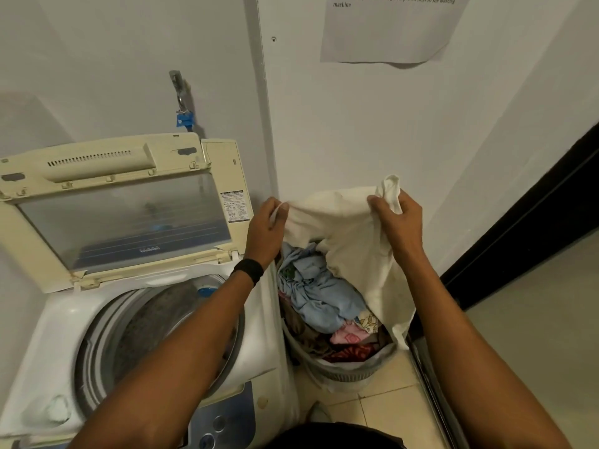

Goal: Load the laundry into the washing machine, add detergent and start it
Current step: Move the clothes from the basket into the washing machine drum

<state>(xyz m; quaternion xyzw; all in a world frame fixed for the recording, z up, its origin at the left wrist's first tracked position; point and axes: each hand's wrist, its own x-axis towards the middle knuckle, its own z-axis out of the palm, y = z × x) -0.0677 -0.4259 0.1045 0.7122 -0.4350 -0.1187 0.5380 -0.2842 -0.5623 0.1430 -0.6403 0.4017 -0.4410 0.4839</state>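
A cream-white garment (353, 241) hangs spread above the laundry basket (343, 372). My left hand (267, 231) pinches its left edge, and my right hand (397, 222) grips its upper right corner. Under it the basket holds a light blue cloth (319, 293), pink and red pieces and other clothes. To the left stands the top-loading washing machine (64, 322) with its lid (123, 218) raised and the drum (155, 332) open; my left forearm crosses over the drum.
A tap with a blue fitting (184, 118) is on the wall behind the machine. The blue control panel (223, 419) sits at the machine's front. A paper notice (389, 27) hangs on the wall. A dark door frame (531, 228) stands right, tiled floor (382, 403) below.
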